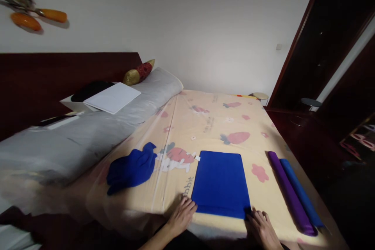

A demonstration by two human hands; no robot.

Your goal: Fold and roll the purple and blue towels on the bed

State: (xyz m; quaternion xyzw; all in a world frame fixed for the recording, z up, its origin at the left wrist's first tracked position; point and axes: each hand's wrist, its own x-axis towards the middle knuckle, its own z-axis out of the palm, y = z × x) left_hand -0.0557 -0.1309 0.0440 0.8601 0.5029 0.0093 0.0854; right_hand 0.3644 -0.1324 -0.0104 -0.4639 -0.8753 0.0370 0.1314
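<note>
A blue cloth lies folded into a flat rectangle on the bed, with a small white tag at its far left corner. A narrow strip along its near edge is turned over. My left hand has its fingers curled and closed on the near left corner. At the near right corner my right hand pinches the cloth, its fingertips partly in shadow. To the left lies a second, crumpled blue cloth. Two rolled cloths, one purple and one blue, rest side by side on the right.
The bed's patterned cover runs back to the wall. A grey covered bolster lines the dark headboard, bearing a white flat board and a red-and-gold cushion. Stools stand beyond the bed's right edge.
</note>
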